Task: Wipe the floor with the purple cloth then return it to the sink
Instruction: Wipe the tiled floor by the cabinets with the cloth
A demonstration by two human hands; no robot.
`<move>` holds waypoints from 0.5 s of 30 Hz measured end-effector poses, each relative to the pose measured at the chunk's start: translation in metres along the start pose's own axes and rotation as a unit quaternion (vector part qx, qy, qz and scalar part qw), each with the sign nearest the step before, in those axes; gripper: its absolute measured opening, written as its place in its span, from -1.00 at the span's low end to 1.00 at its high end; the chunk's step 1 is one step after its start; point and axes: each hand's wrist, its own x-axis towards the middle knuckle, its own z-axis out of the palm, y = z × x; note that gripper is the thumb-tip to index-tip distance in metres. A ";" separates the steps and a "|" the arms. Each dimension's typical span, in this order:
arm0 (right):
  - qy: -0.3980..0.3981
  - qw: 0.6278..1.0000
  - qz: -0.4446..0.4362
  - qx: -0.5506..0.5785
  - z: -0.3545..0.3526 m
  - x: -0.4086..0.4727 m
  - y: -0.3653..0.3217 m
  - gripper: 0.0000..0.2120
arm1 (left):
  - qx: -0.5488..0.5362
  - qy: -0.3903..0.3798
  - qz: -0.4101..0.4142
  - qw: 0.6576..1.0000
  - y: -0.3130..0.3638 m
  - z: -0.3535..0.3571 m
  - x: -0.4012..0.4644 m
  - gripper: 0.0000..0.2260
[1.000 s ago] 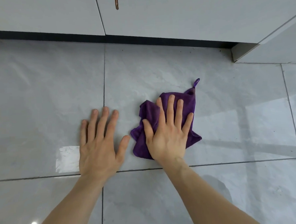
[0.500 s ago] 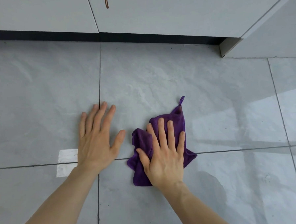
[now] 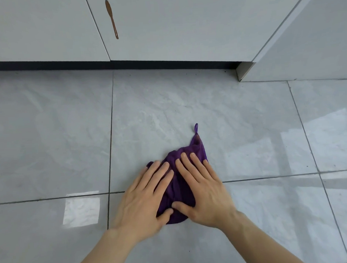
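Now both palms are pressing flat, fingers spread: left hand (image 3: 144, 201) and right hand (image 3: 206, 192) are pinning the purple cloth (image 3: 179, 189) bunched between them on the floor (image 3: 48, 138).

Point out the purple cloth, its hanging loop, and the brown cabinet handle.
purple cloth (image 3: 181, 193), head view, bunched fabric showing between the two hands.
hanging loop (image 3: 196, 127), head view, small loop at the cloth's far corner.
brown cabinet handle (image 3: 111, 19), head view, middle of the slim handle on the cabinet door.

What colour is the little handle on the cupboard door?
The handle is reddish brown, seen in the head view.
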 end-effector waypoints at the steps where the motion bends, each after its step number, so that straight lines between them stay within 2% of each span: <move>1: -0.005 1.000 -0.001 -0.011 -0.001 -0.002 0.004 -0.05 | -0.002 0.002 -0.016 1.000 -0.001 0.001 -0.002 -0.22; 5: -0.009 1.000 -0.001 -0.027 0.003 -0.024 0.011 -0.09 | 0.001 0.030 -0.051 0.998 -0.005 -0.002 -0.009 -0.40; 8: 0.007 0.999 0.000 -0.033 0.007 -0.043 0.012 -0.26 | 0.016 0.048 -0.059 0.997 -0.002 -0.001 -0.010 -0.54; 12: 0.062 0.998 -0.002 -0.017 0.011 -0.054 0.005 -0.55 | 0.071 0.042 -0.023 0.996 0.006 0.002 -0.016 -0.67; 15: 0.081 0.996 -0.017 -0.030 0.010 -0.057 0.002 -0.53 | 0.109 0.018 0.015 0.994 0.015 0.000 -0.023 -0.81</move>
